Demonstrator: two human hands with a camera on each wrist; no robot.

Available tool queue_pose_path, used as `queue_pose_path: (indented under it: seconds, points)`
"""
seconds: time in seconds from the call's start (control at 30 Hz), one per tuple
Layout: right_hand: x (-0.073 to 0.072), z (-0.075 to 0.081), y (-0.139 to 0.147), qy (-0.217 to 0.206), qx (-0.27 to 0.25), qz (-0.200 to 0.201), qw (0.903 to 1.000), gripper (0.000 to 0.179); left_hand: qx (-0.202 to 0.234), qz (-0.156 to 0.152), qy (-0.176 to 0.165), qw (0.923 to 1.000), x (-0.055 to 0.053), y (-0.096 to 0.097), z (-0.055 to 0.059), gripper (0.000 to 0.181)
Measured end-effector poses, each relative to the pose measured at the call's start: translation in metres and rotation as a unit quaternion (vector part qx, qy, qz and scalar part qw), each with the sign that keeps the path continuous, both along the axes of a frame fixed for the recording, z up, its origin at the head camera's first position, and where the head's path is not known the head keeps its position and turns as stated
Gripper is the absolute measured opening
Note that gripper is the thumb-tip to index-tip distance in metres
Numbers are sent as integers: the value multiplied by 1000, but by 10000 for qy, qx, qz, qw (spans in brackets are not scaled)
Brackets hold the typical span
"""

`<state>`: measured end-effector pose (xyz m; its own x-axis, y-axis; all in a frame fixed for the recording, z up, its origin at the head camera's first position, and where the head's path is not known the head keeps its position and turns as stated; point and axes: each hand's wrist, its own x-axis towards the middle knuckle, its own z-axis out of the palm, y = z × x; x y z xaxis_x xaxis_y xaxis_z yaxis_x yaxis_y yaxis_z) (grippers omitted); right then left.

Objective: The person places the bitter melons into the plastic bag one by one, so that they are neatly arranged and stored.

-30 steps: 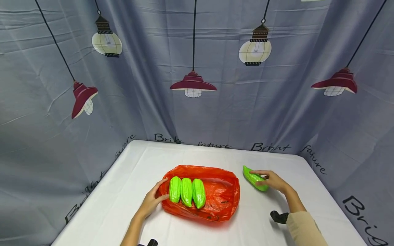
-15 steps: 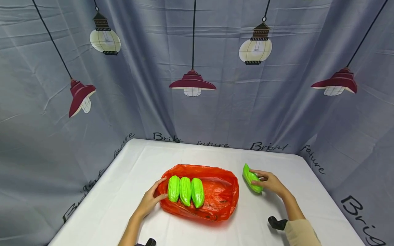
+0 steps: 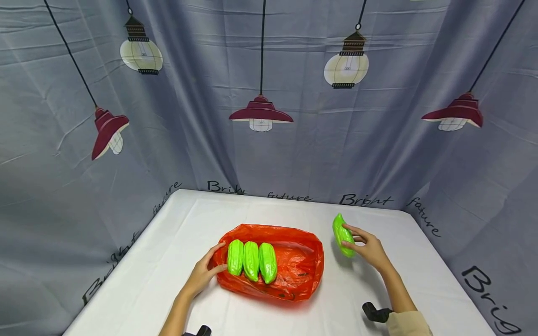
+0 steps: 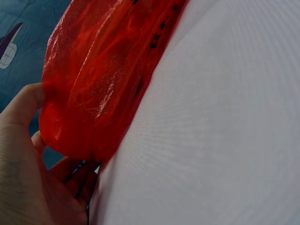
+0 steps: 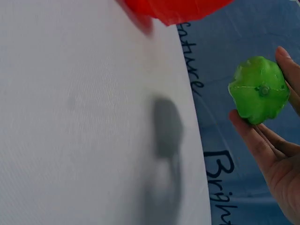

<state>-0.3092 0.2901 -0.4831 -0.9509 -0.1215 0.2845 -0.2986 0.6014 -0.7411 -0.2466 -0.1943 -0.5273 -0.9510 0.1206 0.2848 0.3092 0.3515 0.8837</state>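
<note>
My right hand (image 3: pixel 371 249) grips a bright green, ribbed toy bitter melon (image 3: pixel 343 235) between thumb and fingers, raised above the table to the right of the bag. Its blunt end with a seam and a small nub faces the camera in the right wrist view, where the bitter melon (image 5: pixel 259 90) shows clear of the tabletop. A red plastic bag (image 3: pixel 300 261) lies with its mouth spread wide. Three more green bitter melons (image 3: pixel 251 261) lie side by side in its left half. My left hand (image 3: pixel 199 275) holds the bag's left side, thumb nearer me; some fingers are partly hidden.
The white-covered table (image 3: pixel 235 322) ends at a far edge against a grey-blue curtain (image 3: pixel 294 158) printed with lamps and lettering. A black wrist-mounted piece (image 3: pixel 376 312) sticks out beside the right sleeve (image 3: pixel 407 324).
My right hand has taken hold of the fourth bitter melon, lifted it off the table and tilted it more upright. The left hand stays at the bag; the three inside have not moved.
</note>
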Motion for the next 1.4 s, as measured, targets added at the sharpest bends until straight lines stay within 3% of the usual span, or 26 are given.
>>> queue_pose_path:
  seconds: [0.1, 0.2, 0.43, 0.5, 0.7, 0.77, 1.03, 1.17, 1.4]
  points:
    - [4, 6, -7, 228, 43, -86, 9997, 59, -13, -42, -30, 10000, 7, 2, 12, 58]
    - [8, 13, -13, 495, 70, -110, 9987, 58, 34, -87, -126, 9999, 7, 2, 12, 59]
    - [31, 50, -36, 993, -255, 107, 9947, 57, -60, -27, -70, 10000, -11, -7, -19, 60]
    - [32, 53, -39, 1034, -356, 142, 9939, 58, -54, -11, -48, 10000, -10, -5, -17, 60]
    - [36, 55, -47, 1241, -550, 228, 9905, 59, -73, -47, 116, 9999, 4, 2, 8, 58]
    - [40, 58, -52, 1337, -587, 231, 9890, 60, -119, -49, 134, 9998, 5, 2, 10, 58]
    - [68, 78, -86, 1604, -602, 336, 9846, 59, -172, 17, 57, 9998, -9, -6, -19, 59]
    - [80, 88, -102, 1619, -685, 455, 9834, 57, -59, -41, 12, 10000, -11, -9, -22, 60]
    - [83, 84, -116, 1538, -915, 528, 9824, 57, -104, -48, 67, 9999, -12, -7, -21, 60]
